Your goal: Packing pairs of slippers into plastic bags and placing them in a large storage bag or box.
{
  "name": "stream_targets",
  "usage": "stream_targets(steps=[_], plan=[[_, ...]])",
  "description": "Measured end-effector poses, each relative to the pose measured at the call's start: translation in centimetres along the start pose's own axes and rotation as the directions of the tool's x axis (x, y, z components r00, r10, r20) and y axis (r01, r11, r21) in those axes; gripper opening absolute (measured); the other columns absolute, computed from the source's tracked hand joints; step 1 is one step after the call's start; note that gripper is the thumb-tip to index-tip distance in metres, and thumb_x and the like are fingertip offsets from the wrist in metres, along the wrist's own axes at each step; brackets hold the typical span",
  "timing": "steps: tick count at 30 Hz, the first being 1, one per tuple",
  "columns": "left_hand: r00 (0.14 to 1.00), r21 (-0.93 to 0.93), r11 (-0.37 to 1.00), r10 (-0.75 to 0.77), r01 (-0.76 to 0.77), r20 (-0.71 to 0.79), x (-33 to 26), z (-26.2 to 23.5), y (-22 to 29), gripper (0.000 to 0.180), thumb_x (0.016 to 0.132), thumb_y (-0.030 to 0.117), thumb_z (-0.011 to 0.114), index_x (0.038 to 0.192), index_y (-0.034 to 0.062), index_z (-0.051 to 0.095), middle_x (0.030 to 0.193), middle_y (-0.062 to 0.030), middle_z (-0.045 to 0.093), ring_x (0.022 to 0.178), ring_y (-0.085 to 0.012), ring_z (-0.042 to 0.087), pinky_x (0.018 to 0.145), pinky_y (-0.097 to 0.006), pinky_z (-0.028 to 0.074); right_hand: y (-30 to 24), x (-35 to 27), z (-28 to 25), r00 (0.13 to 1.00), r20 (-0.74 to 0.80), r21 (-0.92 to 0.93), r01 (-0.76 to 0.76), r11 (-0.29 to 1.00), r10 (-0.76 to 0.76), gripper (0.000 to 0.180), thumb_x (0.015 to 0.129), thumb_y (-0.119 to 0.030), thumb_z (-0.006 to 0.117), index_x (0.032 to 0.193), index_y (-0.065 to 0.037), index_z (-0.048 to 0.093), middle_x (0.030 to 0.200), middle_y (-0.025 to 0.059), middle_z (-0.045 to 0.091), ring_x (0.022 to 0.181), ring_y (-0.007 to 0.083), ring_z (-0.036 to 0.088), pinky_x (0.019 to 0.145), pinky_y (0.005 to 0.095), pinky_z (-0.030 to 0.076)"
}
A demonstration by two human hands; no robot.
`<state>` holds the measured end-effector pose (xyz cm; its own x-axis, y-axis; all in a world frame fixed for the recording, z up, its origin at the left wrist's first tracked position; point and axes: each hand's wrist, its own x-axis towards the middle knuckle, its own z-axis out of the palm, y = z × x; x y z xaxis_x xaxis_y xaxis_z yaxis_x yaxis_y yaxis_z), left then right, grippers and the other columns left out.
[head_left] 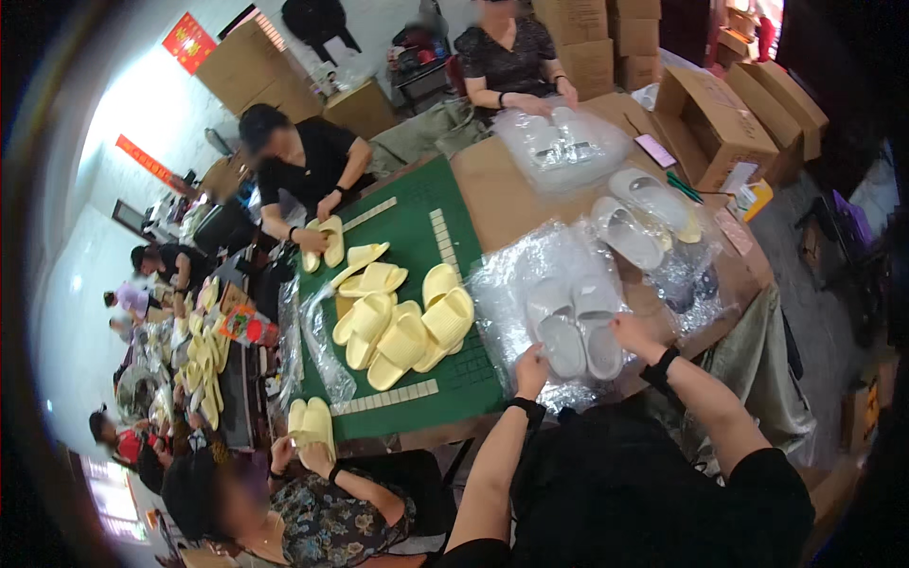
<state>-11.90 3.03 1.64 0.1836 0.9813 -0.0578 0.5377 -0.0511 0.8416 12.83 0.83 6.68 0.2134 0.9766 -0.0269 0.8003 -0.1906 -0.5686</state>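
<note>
A pair of light grey slippers (565, 346) lies in front of me, toes away from me, partly inside a clear plastic bag (502, 284). At the left side of the heels, my left hand (532, 371) is closed, pinching the bag's near edge. My right hand (638, 338) is closed at the bag's opening by the right slipper's heel. The fingertips are small, so the exact grip is hard to make out. Beyond my right hand, another grey pair (630, 237) rests on clear plastic.
Yellow slippers (402, 346) are heaped on a green mat (388, 222) to the left. Co-workers at the far and near sides handle slippers. A phone (653, 150), green-handled scissors (684, 186) and an open carton (710, 128) are at the far right.
</note>
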Motion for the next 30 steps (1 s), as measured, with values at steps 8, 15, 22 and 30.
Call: stream_targets(steps=[8, 15, 22, 30], plan=[[0.987, -0.472, 0.881, -0.043, -0.034, -0.152, 4.2, -11.8, 11.3, 0.019, 0.083, 0.007, 0.054, 0.098, -0.0028, 0.060, 0.070, -0.0048, 0.060, 0.059, -0.0094, 0.056, 0.053, -0.022, 0.044, -8.9, 6.8, -10.6, 0.985, 0.170, 0.553, -0.083, 0.829, -0.015, 0.025, 0.081, -0.017, 0.049, 0.063, -0.001, 0.054, 0.056, 0.0043, 0.053, 0.049, 0.0115, 0.050, 0.046, 0.0255, 0.040], [0.965, -0.743, 0.662, -0.116, -0.102, -0.236, 0.6, -16.9, 19.2, 0.015, 0.085, 0.013, 0.058, 0.091, -0.0001, 0.057, 0.065, -0.0008, 0.056, 0.056, -0.0059, 0.051, 0.051, -0.018, 0.043, -15.4, 7.3, -18.3, 0.961, 0.255, 0.808, -0.149, 0.570, -0.110, 0.028, 0.084, -0.021, 0.048, 0.059, -0.011, 0.042, 0.054, -0.0008, 0.044, 0.046, 0.0087, 0.041, 0.043, 0.0230, 0.032], [0.921, -0.740, 0.633, -0.107, -0.226, -0.374, 1.0, -16.3, 18.2, 0.013, 0.086, 0.012, 0.055, 0.088, -0.0004, 0.052, 0.063, -0.0003, 0.052, 0.057, -0.0058, 0.048, 0.053, -0.019, 0.040, -12.5, 12.3, -18.1, 0.924, 0.232, 0.815, -0.013, 0.579, -0.305, 0.020, 0.083, -0.017, 0.051, 0.065, -0.009, 0.047, 0.064, -0.0001, 0.046, 0.061, 0.0093, 0.047, 0.057, 0.0219, 0.037], [0.888, -0.682, 0.633, 0.021, -0.368, -0.460, 3.0, -16.2, 21.0, 0.010, 0.088, 0.010, 0.051, 0.089, -0.0003, 0.051, 0.073, -0.0032, 0.057, 0.067, -0.0072, 0.052, 0.060, -0.021, 0.042, -12.6, 13.6, -19.0, 0.964, 0.007, 0.840, 0.139, 0.525, -0.267, 0.018, 0.081, -0.014, 0.050, 0.065, -0.006, 0.050, 0.066, 0.0011, 0.048, 0.067, 0.0104, 0.048, 0.065, 0.0225, 0.038]])
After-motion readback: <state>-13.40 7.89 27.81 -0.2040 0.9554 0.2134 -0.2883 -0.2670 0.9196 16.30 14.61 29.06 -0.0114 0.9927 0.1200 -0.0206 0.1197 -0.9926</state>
